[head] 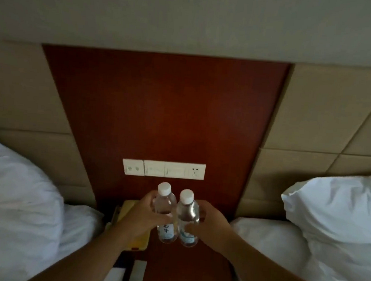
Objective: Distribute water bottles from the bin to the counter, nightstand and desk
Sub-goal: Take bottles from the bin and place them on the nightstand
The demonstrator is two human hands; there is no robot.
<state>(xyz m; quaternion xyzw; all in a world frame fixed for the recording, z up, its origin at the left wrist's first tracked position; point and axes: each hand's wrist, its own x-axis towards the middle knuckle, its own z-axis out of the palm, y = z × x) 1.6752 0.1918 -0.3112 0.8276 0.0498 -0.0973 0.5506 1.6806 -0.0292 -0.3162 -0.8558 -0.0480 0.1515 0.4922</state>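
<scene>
Directly ahead, a narrow dark-wood nightstand (183,268) sits squeezed between two white beds: the left bed (19,205) and the right bed (304,249) press close against its side edges, leaving only a slim lane of open wood. A wooden wall panel (160,105) rises behind it, carrying a white strip of switches and sockets (163,169). On the nightstand's left part lies a yellow pad (137,240), with white papers (136,274) nearer the front edge; the right part of the top is bare wood.

Two clear water bottles stand upright side by side, nearly touching, white caps up and long axes vertical, over the middle rear of the nightstand. The left hand (143,217) has its fingers wrapped round the left bottle (165,214) at mid-body, and the right hand (209,224) grasps the right bottle (188,220) likewise. Whether the bottle bases touch the wood cannot be told. Both forearms reach in from the lower corners, over the bed edges.
</scene>
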